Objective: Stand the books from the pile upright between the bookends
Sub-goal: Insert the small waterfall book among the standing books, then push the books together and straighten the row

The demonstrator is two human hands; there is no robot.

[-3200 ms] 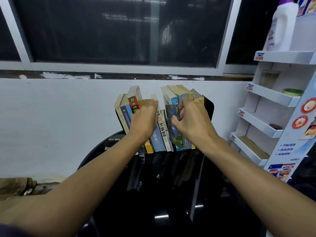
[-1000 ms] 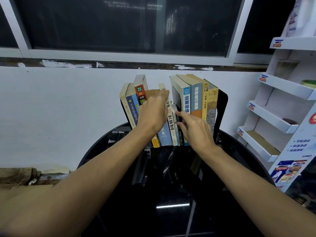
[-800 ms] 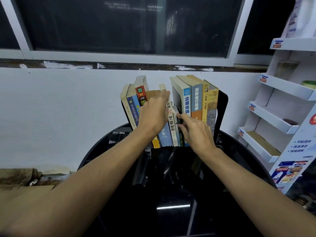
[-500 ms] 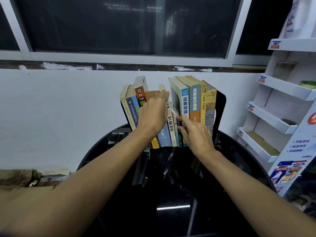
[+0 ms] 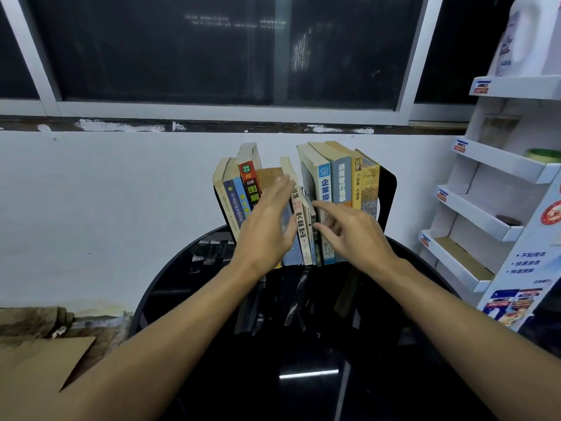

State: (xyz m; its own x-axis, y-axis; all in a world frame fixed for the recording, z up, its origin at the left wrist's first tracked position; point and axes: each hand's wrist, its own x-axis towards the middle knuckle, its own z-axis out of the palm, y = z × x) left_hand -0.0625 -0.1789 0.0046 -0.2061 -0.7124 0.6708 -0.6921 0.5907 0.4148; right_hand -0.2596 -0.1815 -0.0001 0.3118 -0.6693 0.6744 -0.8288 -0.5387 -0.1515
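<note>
Right hand released; books upright, spines forward.

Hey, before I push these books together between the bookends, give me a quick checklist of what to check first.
1. Left hand flat on the spines of the left group: ok.
2. Right hand touching the thin books in the middle, gripping nothing: ok.
3. Row closed up: not ok, a gap shows between the cream book and the blue-spined book.
4. The left group upright: not ok, it leans left.
5. Right bookend backing the yellow book: ok.
6. Left bookend seated against the row: cannot tell, only a dark sliver shows.
</note>
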